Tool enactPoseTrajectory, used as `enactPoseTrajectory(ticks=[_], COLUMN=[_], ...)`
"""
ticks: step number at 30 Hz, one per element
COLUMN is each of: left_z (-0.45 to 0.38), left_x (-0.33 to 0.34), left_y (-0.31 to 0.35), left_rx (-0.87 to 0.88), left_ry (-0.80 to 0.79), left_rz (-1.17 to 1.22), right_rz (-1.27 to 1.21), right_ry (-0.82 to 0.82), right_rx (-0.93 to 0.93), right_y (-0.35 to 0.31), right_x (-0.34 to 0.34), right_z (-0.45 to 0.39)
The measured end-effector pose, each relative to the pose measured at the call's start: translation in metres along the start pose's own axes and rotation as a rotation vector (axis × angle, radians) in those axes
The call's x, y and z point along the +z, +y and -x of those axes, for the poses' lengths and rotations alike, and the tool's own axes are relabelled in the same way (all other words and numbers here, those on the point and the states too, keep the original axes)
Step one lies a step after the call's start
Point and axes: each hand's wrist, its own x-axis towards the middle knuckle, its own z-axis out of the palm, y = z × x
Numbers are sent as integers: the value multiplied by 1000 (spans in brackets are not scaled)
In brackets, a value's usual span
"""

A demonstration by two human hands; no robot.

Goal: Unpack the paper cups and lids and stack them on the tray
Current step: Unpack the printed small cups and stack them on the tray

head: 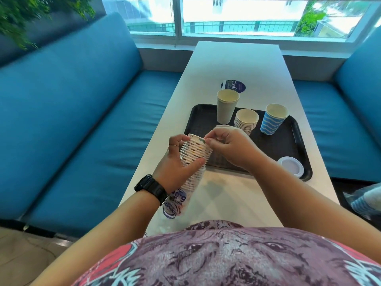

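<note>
My left hand point(175, 162) grips a long stack of small printed paper cups point(195, 153), whose lower part sits in a clear plastic sleeve point(177, 205). My right hand point(228, 145) pinches the rim of the top cup of that stack. Behind them lies a black tray point(288, 149). On it stand a tall plain cup stack point(226, 106), a short stack of small cups point(246, 120) and a blue-and-white striped cup stack point(273, 119). White lids point(290, 165) lie on the tray's near right corner.
The narrow white table point(237, 65) runs toward a window. A round blue sticker point(235, 86) lies beyond the tray. Blue benches point(72, 120) flank the table on both sides. A plastic bag of striped cups point(365, 199) lies at the right edge.
</note>
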Motion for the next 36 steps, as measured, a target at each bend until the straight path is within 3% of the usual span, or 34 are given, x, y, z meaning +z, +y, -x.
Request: enactPoseTrajectory(ticks=[8,12,21,28,36], left_z=[6,5,-8,-17,-26], left_x=[3,7,12,11,18], left_y=[-4,-7,-16,-19,-25], left_rx=[14,-5,-14,-30,-69], left_ry=[-42,-55,-46,-40,-46], left_rz=[5,9,28,41,67], right_rz=[-16,16,568,866,802], right_ry=[81,222,451,331,251], right_rx=[93,95,52,-27,11], right_y=[3,17,64,96,120], right_x=[-13,-35,-95,-87,-66], right_z=[-14,-26,-59,-62,-53])
